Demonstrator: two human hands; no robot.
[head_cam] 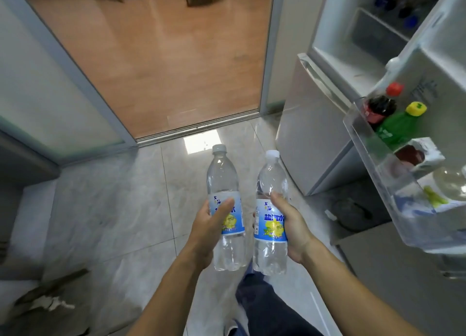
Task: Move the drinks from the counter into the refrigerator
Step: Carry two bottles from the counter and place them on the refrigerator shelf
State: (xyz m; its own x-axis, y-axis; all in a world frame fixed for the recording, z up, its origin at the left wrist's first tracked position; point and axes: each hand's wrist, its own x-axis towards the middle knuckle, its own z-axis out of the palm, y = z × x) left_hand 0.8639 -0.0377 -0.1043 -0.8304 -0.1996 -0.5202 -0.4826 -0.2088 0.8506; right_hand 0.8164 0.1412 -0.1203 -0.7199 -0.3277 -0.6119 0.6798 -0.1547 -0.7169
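Holding two clear bottles, one per hand. Left hand wrapped round the labelled middle of the left bottle, thumb laid across the blue label, fingers curled behind and out of sight. Right hand clamped the same way on the right bottle, thumb up over the top edge of the label. Both grips closed firm on a bottle, nothing spare in either.

Standing nearly upright, both bottles, caps up and tipped slightly away from the body, long axes close to parallel, the two just beside each other and apparently not touching. Carried over the tiled floor, already off the worktop.

Lying up and to the right of both grips: the open refrigerator. Nearer of the two, clearly, the right hand, with the door shelf close by on that side. Already sitting in that shelf: a dark bottle with a red cap, a green bottle with a yellow cap, a carton. Looks like a swing right and a lift for the next move, right bottle first, keeping it upright to drop in between what stands there.

Hard to read: free room in the door shelf, blurred and cut off at the frame edge. Inner shelves smeared, with only vague blue shapes up top. Worktop itself not identifiable, so remaining drinks unknown.
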